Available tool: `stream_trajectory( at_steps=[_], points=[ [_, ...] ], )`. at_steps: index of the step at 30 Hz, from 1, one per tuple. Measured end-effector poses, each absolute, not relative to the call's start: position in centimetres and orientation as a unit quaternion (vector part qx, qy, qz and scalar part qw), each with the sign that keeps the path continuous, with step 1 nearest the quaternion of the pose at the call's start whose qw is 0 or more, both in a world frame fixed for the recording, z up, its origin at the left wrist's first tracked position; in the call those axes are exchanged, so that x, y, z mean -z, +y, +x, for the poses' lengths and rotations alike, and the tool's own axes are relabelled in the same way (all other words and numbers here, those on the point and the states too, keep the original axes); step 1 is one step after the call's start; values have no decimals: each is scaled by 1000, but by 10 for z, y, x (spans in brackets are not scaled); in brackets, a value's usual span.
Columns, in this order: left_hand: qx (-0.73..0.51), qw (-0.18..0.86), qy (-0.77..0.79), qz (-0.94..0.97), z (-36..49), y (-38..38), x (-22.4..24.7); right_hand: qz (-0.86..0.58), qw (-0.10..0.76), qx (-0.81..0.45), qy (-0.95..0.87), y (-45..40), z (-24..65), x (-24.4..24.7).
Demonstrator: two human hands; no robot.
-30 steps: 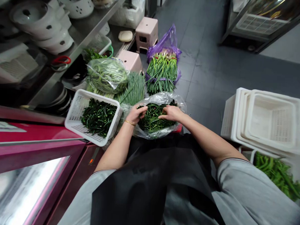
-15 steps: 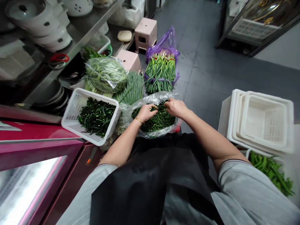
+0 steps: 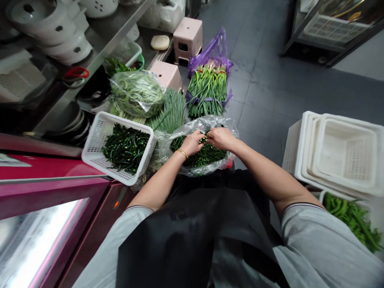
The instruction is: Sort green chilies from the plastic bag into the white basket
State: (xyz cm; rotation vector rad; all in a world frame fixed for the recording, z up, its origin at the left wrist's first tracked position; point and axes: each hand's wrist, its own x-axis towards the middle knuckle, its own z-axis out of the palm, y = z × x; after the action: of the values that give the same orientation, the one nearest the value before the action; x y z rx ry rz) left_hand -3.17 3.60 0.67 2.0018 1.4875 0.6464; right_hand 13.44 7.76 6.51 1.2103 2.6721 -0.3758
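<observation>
A clear plastic bag (image 3: 228, 125) stands wide open in front of me, full of thin dark green chillies (image 3: 207, 156) with their stems. Over its middle, my left hand (image 3: 193, 143) is closed around a few green chillies, whose pale ends show at the fingertips. My right hand (image 3: 221, 137) meets it there, thumb and fingers pinched on a chilli's end; its grip is partly hidden. To the left, a white perforated basket (image 3: 95, 159) holds a heap of dark green chillies (image 3: 126, 148).
Behind the bag lie garlic shoots in a purple bag (image 3: 209, 88), loose green stalks (image 3: 171, 112) and a bagged green vegetable (image 3: 136, 93). Pink stools (image 3: 187, 36) stand beyond. Stacked white baskets (image 3: 346, 151) and long green peppers (image 3: 350, 216) are at right; a pink-framed fridge (image 3: 45, 197) at left.
My hands have come together over the bag: the left moved right, the right slightly left and down, and their fingertips now meet. The view has shifted slightly.
</observation>
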Motion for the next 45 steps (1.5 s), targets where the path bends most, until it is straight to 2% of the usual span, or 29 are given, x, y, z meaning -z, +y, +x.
stream_trajectory(
  at_steps=[6,9,11,13,14,17,19,21,23,25,30,32,34,37,40,42,45],
  points=[
    [-249,290,650,656,-41,34,-16,497,-105,177,843,58,113,-42],
    [-275,267,634,672,-55,24,-19,485,-213,327,783,52,111,-27],
    [-288,277,581,709,-66,19,-22,440,-236,453,739,55,122,-24],
    [-294,302,540,729,-77,17,-24,390,-178,529,733,62,139,-28],
    [-304,314,537,722,-82,17,-25,385,-126,523,750,67,146,-31],
    [-383,371,571,624,-91,14,-27,453,19,330,828,74,149,-37],
    [-433,465,574,517,-93,9,-28,475,63,188,857,72,134,-33],
    [-453,561,553,417,-91,4,-28,460,101,132,872,68,112,-23],
    [-460,605,541,360,-88,1,-27,443,139,130,876,68,94,-15],
    [-446,613,549,353,-83,1,-25,440,122,162,875,74,87,-13],
    [-393,619,558,390,-55,16,-14,407,-41,396,822,89,104,-39],
    [-389,622,554,393,-46,21,-12,409,-78,371,830,84,109,-48],
    [-376,630,557,389,-46,20,-11,448,-86,250,854,74,109,-48],
    [-362,621,583,378,-63,9,-10,463,5,131,876,55,106,-34],
    [-358,546,628,423,-82,-3,-9,398,120,143,898,42,103,-16],
    [-334,457,646,512,-85,-6,-7,375,143,148,904,42,102,-11],
    [-274,334,607,667,-73,-4,-3,362,115,146,913,50,106,-17]
  ],
)
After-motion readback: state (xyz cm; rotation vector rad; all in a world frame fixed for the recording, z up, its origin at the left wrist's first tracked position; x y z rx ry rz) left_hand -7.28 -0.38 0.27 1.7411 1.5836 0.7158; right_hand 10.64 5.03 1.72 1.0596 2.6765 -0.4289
